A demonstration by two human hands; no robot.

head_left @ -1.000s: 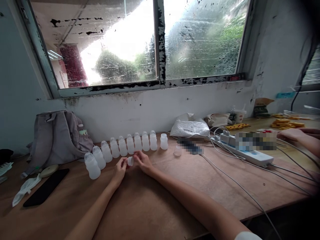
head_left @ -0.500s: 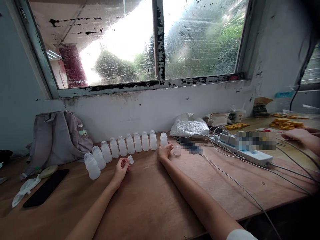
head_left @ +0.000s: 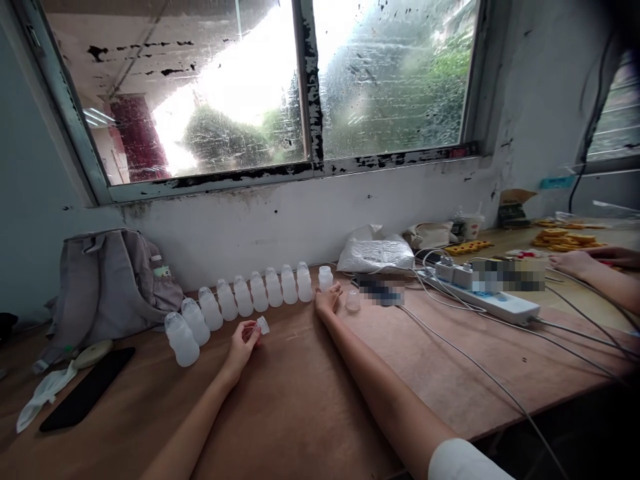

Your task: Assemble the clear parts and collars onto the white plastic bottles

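Observation:
A row of frosted baby bottles (head_left: 258, 291) with clear domed caps curves across the wooden table. At its right end stands one uncapped baby bottle (head_left: 325, 277), upright, its screw neck showing. My right hand (head_left: 328, 300) has its fingers around the lower part of this bottle. Left of it and closer to me, my left hand (head_left: 245, 343) pinches a small translucent white collar-like piece (head_left: 263, 325) between thumb and fingers, above the table. Just right of my right hand, a clear domed cap (head_left: 353, 301) rests on the tabletop.
A grey backpack (head_left: 115, 280), a black phone-like slab (head_left: 89, 388) and a white crumpled wrapper (head_left: 47, 395) lie at left. Behind right are a silvery plastic bag (head_left: 376, 252) and a white power strip (head_left: 495, 303) with trailing cables. Another person's hands (head_left: 580, 264) are near yellow pieces (head_left: 565, 239).
The camera view has shifted slightly. Both of my hands keep nearly the same pose, with the collar-like piece and bottle still held. The other person's hands have moved, and a second one now shows.

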